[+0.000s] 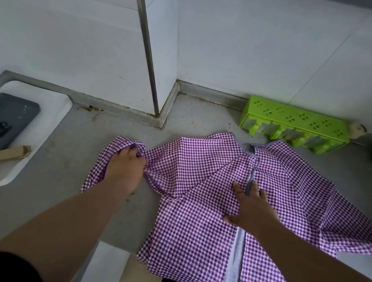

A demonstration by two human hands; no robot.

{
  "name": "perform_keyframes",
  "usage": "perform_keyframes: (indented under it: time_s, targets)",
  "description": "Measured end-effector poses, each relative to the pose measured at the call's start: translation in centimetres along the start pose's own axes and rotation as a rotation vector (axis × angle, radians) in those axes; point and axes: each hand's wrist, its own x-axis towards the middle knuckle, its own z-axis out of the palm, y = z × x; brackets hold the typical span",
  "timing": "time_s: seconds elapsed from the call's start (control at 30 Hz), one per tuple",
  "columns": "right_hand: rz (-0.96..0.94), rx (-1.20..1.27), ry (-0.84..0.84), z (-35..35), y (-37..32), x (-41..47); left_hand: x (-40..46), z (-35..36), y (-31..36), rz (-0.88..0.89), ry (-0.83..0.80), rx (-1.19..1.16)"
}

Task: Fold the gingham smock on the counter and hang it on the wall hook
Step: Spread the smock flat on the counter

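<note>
The purple-and-white gingham smock [201, 164] lies spread on the grey counter [64, 165], neck toward the wall, its lower part hanging over the front edge. My left hand [123, 169] grips the bunched left sleeve of the smock. My right hand [250, 209] presses flat on the middle of the smock with fingers spread, beside the grey-edged opening that runs down it. No wall hook is in view.
A green plastic rack [296, 124] lies against the wall behind the smock. A white sink [39, 113] at the left holds a dark tray [8, 117] and a cardboard piece [5, 154]. A tiled corner with a metal strip [147, 50] juts out behind.
</note>
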Motion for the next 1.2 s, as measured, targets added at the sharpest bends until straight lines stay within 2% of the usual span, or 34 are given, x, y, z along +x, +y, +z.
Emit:
perform_keyframes:
  time_s: [0.1,0.23,0.3,0.4,0.47,0.53,0.6,0.73,0.8,0.93,1.0,1.03,1.1,1.13,1.2]
  targets:
    - [-0.004,-0.002,-0.001,-0.1,0.1,0.1,-0.1,-0.5,0.5,0.185,-0.05,-0.199]
    - [0.001,-0.018,-0.02,-0.1,0.1,0.1,-0.2,-1.4,0.7,0.16,-0.271,-0.515]
    - [0.002,-0.018,-0.029,-0.1,0.1,0.1,-0.1,-1.5,0.1,0.088,-0.243,-0.56]
    - [0.006,-0.019,-0.033,-0.2,0.1,0.1,-0.3,-1.0,-1.4,0.011,-0.005,-0.36]
    - [0.004,-0.019,-0.033,-0.2,0.0,0.2,-0.8,-0.4,-2.2,-0.001,0.023,-0.175]
    - [0.007,-0.016,-0.034,-0.2,-0.1,0.2,-0.9,-0.1,-2.4,-0.043,-0.085,-0.132]
    - [0.009,-0.015,-0.036,-0.2,-0.1,0.1,-0.7,0.3,-2.3,-0.078,-0.187,-0.238]
    - [0.007,-0.023,-0.041,-0.2,0.0,0.1,-0.6,0.2,-2.2,0.079,-0.407,-0.248]
    - [0.007,-0.022,-0.04,-0.2,0.0,0.1,0.7,-0.5,-2.9,0.028,-0.342,-0.302]
    - [0.006,-0.027,-0.043,-0.2,0.0,0.1,3.7,-4.3,-6.0,-0.353,-0.018,-0.301]
    - [0.008,-0.023,-0.045,-0.2,0.0,0.1,3.8,-5.2,-7.1,-0.382,0.155,-0.26]
    - [0.005,-0.02,-0.041,-0.2,0.0,0.1,3.2,-5.3,-6.9,-0.314,0.233,-0.235]
    - [0.001,-0.02,-0.031,-0.1,0.0,0.1,1.5,-4.8,-5.2,-0.001,0.348,-0.183]
    - [0.003,-0.024,-0.028,-0.1,0.1,0.1,0.5,-4.4,-3.8,0.207,0.354,-0.147]
    - [0.01,-0.027,-0.027,0.0,0.2,0.0,-1.5,-3.3,-0.2,0.59,0.255,-0.051]
